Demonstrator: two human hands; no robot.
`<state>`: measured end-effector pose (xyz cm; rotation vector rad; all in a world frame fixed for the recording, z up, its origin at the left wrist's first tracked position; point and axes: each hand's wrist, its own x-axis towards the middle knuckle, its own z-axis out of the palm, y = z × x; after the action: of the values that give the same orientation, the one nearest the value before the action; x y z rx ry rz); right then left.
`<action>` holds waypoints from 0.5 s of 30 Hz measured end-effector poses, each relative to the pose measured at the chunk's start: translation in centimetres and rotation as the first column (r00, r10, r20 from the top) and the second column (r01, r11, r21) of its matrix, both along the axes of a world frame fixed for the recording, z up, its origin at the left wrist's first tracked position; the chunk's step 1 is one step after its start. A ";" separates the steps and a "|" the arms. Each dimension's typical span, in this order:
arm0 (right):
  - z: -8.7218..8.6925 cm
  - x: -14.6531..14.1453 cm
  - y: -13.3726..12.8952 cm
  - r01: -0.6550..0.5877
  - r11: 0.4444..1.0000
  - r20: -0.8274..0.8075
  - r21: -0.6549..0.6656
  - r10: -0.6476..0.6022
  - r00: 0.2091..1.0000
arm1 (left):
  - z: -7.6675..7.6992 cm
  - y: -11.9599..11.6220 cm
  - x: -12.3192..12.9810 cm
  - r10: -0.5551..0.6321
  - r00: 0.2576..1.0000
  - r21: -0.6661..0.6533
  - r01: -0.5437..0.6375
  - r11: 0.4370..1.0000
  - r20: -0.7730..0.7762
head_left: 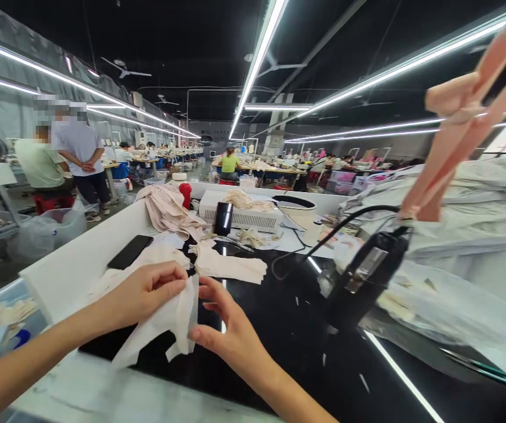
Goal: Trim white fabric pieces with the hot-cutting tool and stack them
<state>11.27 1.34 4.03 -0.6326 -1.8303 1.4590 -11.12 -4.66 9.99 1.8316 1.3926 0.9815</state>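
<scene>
My left hand (147, 294) pinches the top edge of a thin white cut fabric piece (168, 323) between thumb and fingers. The piece hangs over the glossy black tabletop (270, 346), with a notch along its lower edge. Beside its right edge is my right hand (230, 323), thumb and fingers apart, with the fingertips at or against the cloth. Whether they grip it is not clear. Just beyond my hands lies a flat stack of cream fabric pieces (230, 264). More white cloth (156, 252) lies behind my left hand.
A black phone (130, 251) lies at the left. To the right, a black corded device (367, 276) hangs from pinkish straps (459, 123). Behind are a white vented box (244, 214), a dark cup (223, 218) and draped beige fabric (171, 211). Scissors or tweezers (486, 367) lie at right. People are farther back.
</scene>
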 end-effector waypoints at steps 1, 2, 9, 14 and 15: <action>0.2 0.0 -0.4 -0.059 0.997 -0.022 -0.058 0.058 0.998 | -0.3 0.0 0.8 -0.043 0.999 -0.012 0.043 0.999 0.013; 0.2 0.0 -0.8 -0.108 0.986 -0.026 -0.129 0.105 0.994 | -0.6 0.0 1.6 -0.078 0.997 -0.023 0.078 0.997 0.024; -1.2 2.0 -2.2 -0.121 0.921 0.089 -0.370 0.165 0.982 | -2.0 1.2 3.8 -0.111 0.994 -0.071 0.111 0.991 0.003; -1.9 3.1 -2.6 -0.088 0.905 0.164 -0.416 0.170 0.972 | -3.2 2.1 4.2 -0.071 0.996 -0.039 0.069 0.997 -0.062; -2.1 3.3 -2.6 -0.094 0.891 0.165 -0.444 0.184 0.969 | -3.5 2.3 4.4 -0.070 0.995 -0.038 0.068 0.997 -0.072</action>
<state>14.55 -1.29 1.98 -0.9097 -1.7355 1.9923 -6.70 -2.40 6.53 1.8933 1.3713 0.8579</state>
